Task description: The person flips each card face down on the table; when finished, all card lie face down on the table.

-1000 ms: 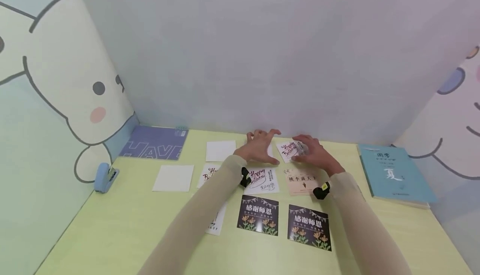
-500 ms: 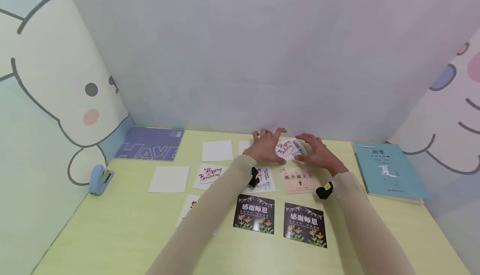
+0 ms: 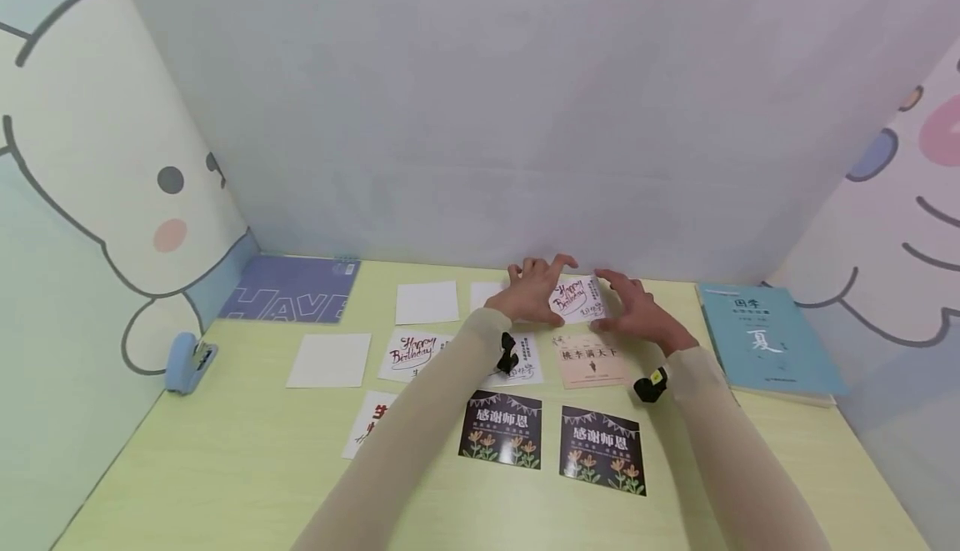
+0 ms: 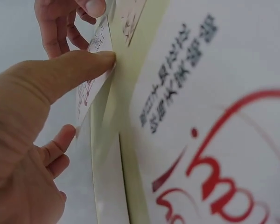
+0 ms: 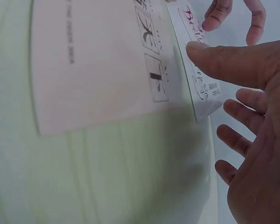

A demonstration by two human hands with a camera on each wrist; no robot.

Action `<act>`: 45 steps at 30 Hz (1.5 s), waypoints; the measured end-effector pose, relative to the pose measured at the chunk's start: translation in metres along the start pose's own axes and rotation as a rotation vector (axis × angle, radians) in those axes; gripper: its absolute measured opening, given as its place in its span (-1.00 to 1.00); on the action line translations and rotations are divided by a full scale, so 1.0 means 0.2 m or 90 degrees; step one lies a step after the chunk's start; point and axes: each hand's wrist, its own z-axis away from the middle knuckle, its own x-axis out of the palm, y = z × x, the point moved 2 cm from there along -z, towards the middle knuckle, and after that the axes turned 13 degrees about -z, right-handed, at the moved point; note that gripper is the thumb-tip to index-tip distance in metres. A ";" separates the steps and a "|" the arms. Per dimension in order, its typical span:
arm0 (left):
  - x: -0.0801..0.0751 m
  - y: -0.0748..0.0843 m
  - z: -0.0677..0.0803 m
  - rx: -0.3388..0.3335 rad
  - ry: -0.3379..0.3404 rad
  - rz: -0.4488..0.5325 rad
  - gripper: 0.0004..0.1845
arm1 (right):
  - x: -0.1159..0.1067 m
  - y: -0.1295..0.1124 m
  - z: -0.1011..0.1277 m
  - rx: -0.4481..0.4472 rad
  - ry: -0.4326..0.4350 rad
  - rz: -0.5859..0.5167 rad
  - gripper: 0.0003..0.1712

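A white "Happy Birthday" card lies near the table's back edge, between my two hands. My left hand frames its left side, thumb at the near edge and index finger toward the far corner. At its right side, my right hand curves round the corners in the same way. The left wrist view shows the card slanting up from the table, with my left thumb across its edge. In the right wrist view, my right thumb overlaps the card. A pink card lies just in front.
Two dark flower cards lie nearest me. More birthday cards and white squares lie to the left, partly under my left sleeve. A purple notebook and blue stapler stand far left, a teal book far right.
The birthday card has turned from slanted to nearly square with the row. My left hand has moved right to its left side, while my right hand has stayed at its right side.
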 end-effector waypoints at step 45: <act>-0.03 0.10 -0.03 0.081 0.034 0.073 0.13 | -0.11 -0.05 0.07 -0.083 0.041 -0.018 0.30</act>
